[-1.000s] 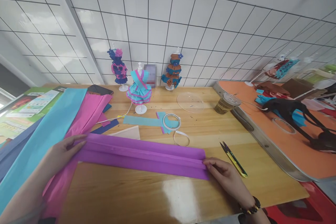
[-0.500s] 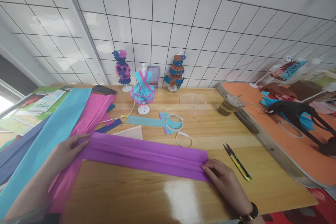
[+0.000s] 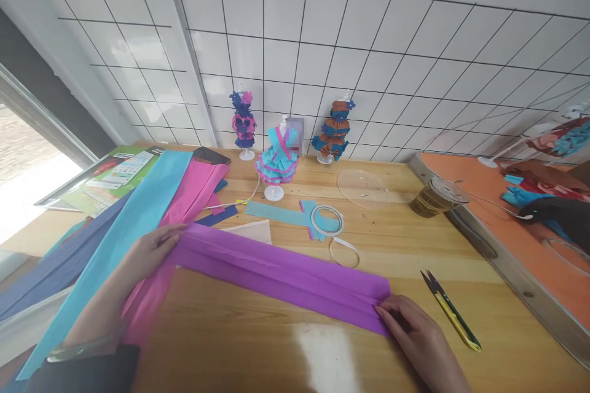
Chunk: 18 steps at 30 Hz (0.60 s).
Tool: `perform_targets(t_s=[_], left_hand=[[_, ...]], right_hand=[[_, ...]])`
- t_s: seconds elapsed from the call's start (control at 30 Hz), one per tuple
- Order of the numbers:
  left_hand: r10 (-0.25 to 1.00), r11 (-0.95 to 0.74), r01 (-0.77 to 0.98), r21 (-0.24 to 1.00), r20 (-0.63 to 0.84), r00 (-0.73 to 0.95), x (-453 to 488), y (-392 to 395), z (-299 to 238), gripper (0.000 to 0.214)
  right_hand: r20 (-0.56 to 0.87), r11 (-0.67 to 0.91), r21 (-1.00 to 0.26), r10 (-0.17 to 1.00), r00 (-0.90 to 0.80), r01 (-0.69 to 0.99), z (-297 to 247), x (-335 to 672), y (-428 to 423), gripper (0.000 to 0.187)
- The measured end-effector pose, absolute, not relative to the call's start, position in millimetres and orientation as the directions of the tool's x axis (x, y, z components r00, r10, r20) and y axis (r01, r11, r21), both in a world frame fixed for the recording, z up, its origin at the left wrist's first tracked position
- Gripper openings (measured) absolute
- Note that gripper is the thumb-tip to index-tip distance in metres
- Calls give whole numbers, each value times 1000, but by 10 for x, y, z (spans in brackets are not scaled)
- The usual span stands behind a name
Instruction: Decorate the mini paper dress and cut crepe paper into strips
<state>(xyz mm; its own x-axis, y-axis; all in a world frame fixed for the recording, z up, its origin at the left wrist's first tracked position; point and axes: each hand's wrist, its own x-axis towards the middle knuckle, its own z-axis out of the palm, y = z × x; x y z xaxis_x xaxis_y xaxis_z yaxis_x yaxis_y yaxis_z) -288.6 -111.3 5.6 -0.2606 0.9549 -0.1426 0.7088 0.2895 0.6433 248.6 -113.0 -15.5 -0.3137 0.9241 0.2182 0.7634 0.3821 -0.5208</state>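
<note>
A long folded strip of purple crepe paper [image 3: 281, 276] lies across the wooden table [image 3: 239, 344]. My left hand [image 3: 147, 252] grips its left end, fingers curled over the edge. My right hand [image 3: 415, 338] pinches its right end against the table. Under the left end lie pink crepe paper [image 3: 193, 190], a light blue strip [image 3: 138, 215] and dark blue paper [image 3: 50, 270].
Yellow-handled snips [image 3: 449, 310] lie right of my right hand. A tape roll [image 3: 327, 220] sits on turquoise scraps. Three small dress forms [image 3: 276, 159] stand by the tiled wall. A clear lid [image 3: 362, 187], a drink cup [image 3: 433, 198] and an orange-topped table [image 3: 516, 227] are to the right.
The view has swung left and down a little. Both hands stay on the ends of the purple strip, which now sits more slanted in the picture.
</note>
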Motion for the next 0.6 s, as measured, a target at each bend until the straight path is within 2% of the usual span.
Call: perform_targets(t_s=[0.47,0.6], left_hand=[[943,300,676,673,-101,-318,-2893,-1117,43,56],[960,245,627,739,-94,-264,-2841,-1138,82,63]], right_hand=[[198,346,-513,938,-284,786,-180,2470,-1138,21],[211,344,-520,939,-272,782,-148,2441,-1137,24]])
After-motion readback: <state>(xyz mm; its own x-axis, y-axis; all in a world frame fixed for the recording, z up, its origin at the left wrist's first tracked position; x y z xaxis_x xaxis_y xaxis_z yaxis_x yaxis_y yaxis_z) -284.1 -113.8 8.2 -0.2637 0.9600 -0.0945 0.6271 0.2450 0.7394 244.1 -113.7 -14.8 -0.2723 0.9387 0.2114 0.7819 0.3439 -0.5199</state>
